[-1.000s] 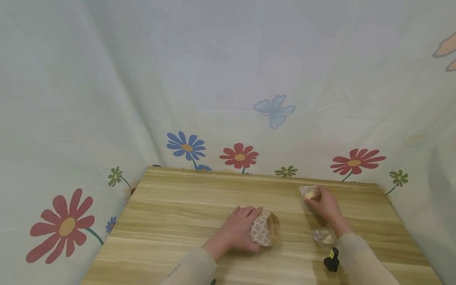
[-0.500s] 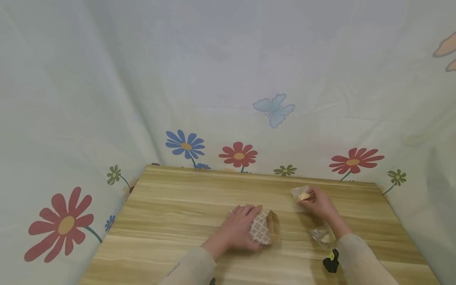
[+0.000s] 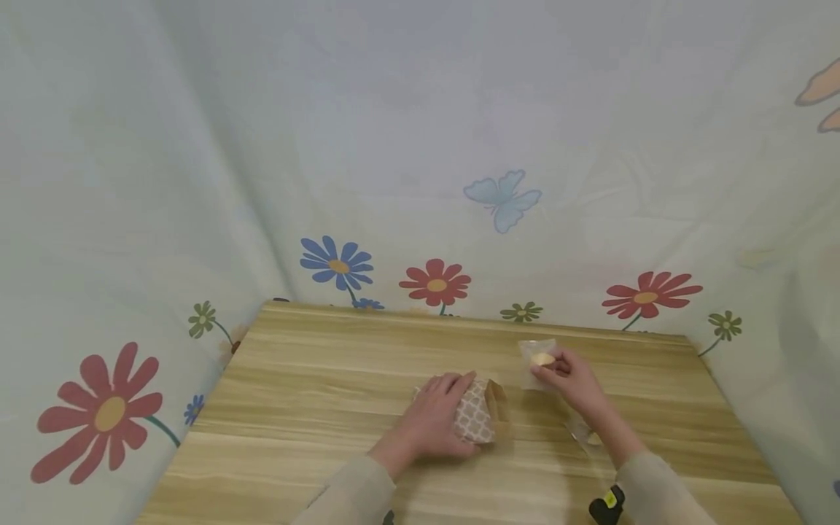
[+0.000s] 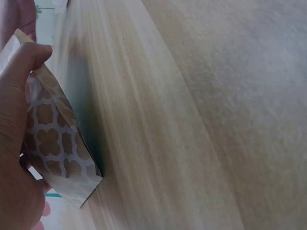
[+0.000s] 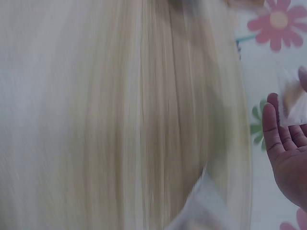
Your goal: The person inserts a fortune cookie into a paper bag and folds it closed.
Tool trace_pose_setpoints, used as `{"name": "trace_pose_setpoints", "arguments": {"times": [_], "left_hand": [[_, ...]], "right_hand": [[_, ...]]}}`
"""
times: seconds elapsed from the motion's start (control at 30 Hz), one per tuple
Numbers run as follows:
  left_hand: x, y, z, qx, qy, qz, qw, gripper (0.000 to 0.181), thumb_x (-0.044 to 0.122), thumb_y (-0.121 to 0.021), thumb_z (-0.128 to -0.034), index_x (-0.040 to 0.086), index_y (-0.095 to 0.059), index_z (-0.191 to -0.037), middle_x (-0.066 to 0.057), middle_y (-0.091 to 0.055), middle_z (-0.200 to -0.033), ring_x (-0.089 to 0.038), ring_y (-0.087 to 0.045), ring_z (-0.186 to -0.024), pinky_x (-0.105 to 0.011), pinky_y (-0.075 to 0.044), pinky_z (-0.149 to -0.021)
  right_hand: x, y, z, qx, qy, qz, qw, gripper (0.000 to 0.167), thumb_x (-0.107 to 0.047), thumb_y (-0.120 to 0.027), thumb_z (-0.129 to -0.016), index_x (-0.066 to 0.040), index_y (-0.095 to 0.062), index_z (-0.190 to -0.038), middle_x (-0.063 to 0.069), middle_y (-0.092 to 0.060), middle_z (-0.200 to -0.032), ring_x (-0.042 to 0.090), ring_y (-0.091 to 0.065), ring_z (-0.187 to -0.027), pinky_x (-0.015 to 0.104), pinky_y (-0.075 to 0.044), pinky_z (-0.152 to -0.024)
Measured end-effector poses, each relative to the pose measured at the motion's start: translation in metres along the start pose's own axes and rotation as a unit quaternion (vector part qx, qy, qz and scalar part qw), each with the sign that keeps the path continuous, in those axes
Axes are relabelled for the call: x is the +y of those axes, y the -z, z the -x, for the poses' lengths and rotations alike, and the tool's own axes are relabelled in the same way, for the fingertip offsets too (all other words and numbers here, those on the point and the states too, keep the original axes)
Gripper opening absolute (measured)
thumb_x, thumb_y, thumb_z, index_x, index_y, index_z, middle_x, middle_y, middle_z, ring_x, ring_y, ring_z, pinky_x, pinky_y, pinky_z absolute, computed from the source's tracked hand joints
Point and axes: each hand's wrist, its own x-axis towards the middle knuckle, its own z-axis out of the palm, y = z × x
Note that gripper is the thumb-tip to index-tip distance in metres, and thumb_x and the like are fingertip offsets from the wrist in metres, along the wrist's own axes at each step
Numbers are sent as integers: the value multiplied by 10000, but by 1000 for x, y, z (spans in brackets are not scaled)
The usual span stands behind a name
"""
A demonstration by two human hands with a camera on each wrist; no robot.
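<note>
In the head view my left hand grips a paper bag with a white lattice pattern on tan. The bag lies on its side, its mouth gaping to the right. The left wrist view shows the thumb along the bag. To the right of that mouth, above the table, my right hand pinches a small clear packet with a pale yellow piece inside. A similar clear packet lies on the table, partly hidden under my right forearm; its corner also shows in the right wrist view.
A small black object with a yellow label lies beside my right sleeve. The wood-grain table ends at a wall sheet printed with flowers and a butterfly. Near my left sleeve a dark bit shows, too small to tell.
My right hand has moved left with the packet, closer to the bag's mouth. The left hand keeps its grip on the bag. The head view has shifted slightly.
</note>
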Motion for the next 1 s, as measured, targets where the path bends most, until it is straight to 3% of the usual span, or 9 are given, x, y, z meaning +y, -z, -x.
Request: {"name": "trace_pose_setpoints", "arguments": {"times": [0.17,0.4,0.73,1.0], "left_hand": [[-1,-1,-1,117,123,-13,9999,1288,649,-877,-689,173,-241,-1703,-83,-459,-1575,-277,-463,-1435,-532,-319,-1264],[-1,-5,-2,292,310,-230,9988,1285,659,-828,-706,159,-201,-1710,-104,-444,-1583,-297,-448,-1455,-565,-288,-1272],[5,-8,-3,520,512,-588,9956,1317,683,-828,-705,147,-177,-1716,-105,-438,-1586,-284,-439,-1457,-590,-277,-1272],[9,-11,-3,711,589,-808,9924,1325,698,-836,-705,137,-184,-1714,-109,-441,-1585,-292,-441,-1459,-623,-278,-1263]], "right_hand": [[-15,-19,10,21,131,-581,9982,386,-206,-775,-1005,21,-562,-1233,120,-733,-1099,85,-690,-959,291,-600,-857],[-20,-41,22,93,405,-773,9961,402,-172,-852,-933,-1,-565,-1157,134,-709,-1057,138,-682,-911,249,-589,-764],[-21,-51,31,177,551,534,9969,391,-285,-912,-870,-101,-619,-1050,37,-679,-951,147,-641,-831,247,-558,-674],[-25,-54,34,72,534,871,9947,361,-285,-910,-871,-88,-650,-1025,23,-701,-917,136,-647,-821,245,-557,-684]]}}
